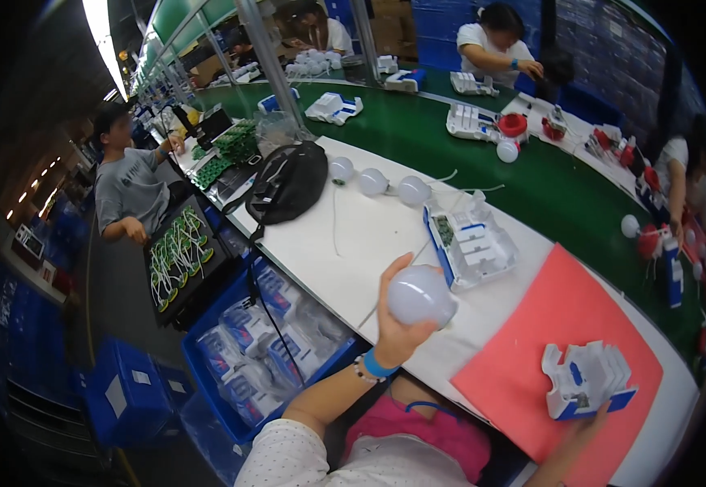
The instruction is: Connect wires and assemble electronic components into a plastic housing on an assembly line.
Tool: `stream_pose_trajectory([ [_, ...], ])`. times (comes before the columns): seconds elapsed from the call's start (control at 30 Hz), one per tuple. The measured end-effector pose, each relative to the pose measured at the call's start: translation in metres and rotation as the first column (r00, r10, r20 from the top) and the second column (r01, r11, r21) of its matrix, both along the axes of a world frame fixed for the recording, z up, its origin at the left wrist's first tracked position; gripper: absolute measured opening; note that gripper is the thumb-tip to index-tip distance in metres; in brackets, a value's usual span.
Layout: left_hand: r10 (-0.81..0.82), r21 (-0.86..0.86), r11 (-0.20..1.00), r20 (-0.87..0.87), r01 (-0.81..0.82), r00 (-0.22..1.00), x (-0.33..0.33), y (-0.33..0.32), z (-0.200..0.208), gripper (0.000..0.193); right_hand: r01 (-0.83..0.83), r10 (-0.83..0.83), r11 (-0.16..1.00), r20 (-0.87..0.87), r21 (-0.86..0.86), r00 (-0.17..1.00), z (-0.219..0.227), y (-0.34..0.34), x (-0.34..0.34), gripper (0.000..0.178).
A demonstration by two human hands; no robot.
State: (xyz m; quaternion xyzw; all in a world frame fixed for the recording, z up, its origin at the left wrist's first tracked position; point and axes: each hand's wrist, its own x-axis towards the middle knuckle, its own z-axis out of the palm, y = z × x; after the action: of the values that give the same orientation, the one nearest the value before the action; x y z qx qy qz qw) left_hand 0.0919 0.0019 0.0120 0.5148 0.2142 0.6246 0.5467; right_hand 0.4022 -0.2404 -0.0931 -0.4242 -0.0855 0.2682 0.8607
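My left hand (396, 334) is wrapped round a white round light bulb (419, 295), held up over the near edge of the white bench. At the right, my right hand (584, 434), slightly blurred, grips the near edge of a white-and-blue plastic housing (604, 373) over a red sheet (548, 316); some of its fingers are hidden. Just beyond the held bulb, an open white-and-blue housing (483, 247) with a green circuit board (445, 233) inside lies on the bench. Farther back sit three more bulbs (373, 182) with thin white wires.
A black bag (288, 183) lies at the bench's far left end. Below the bench edge stands a blue crate (341, 357) of bagged parts. A green conveyor (393, 130) carries housings behind the bench. At left, a person (134, 183) stands near a black tray (182, 284) of wired boards.
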Motion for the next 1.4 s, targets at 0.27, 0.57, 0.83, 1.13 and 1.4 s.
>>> stream_pose_trajectory([
  [0.27, -0.092, 0.015, 0.995, -0.199, 0.097, 0.976, 0.051, 0.010, -0.033, 0.066, 0.369, 0.271, 0.584, 0.602, -0.723, 0.751, 0.043, -0.029, -0.063, 0.018],
  [0.57, -0.430, -0.161, 0.887, 0.049, 0.432, 0.901, 0.073, -0.004, -0.037, 0.072, 0.403, 0.287, 0.800, 0.873, -0.445, 0.394, 0.102, 0.023, -0.085, 0.033],
  [0.83, -0.622, -0.148, 0.690, 0.380, 0.708, 0.685, 0.059, 0.014, -0.028, 0.081, -0.337, 0.651, 0.759, 0.663, -0.558, 0.369, 0.090, 0.064, -0.076, 0.015],
  [1.13, -0.242, -0.097, 0.970, -0.307, 0.222, 0.921, 0.038, 0.047, -0.049, 0.066, -0.071, 0.588, 0.784, 0.701, -0.617, 0.403, 0.107, 0.039, -0.049, 0.007],
  [1.4, -0.092, 0.158, 0.912, -0.820, 0.378, 0.564, 0.058, 0.018, -0.054, 0.062, 0.039, 0.445, 0.843, 0.738, -0.536, 0.508, 0.119, 0.050, -0.053, 0.005],
])
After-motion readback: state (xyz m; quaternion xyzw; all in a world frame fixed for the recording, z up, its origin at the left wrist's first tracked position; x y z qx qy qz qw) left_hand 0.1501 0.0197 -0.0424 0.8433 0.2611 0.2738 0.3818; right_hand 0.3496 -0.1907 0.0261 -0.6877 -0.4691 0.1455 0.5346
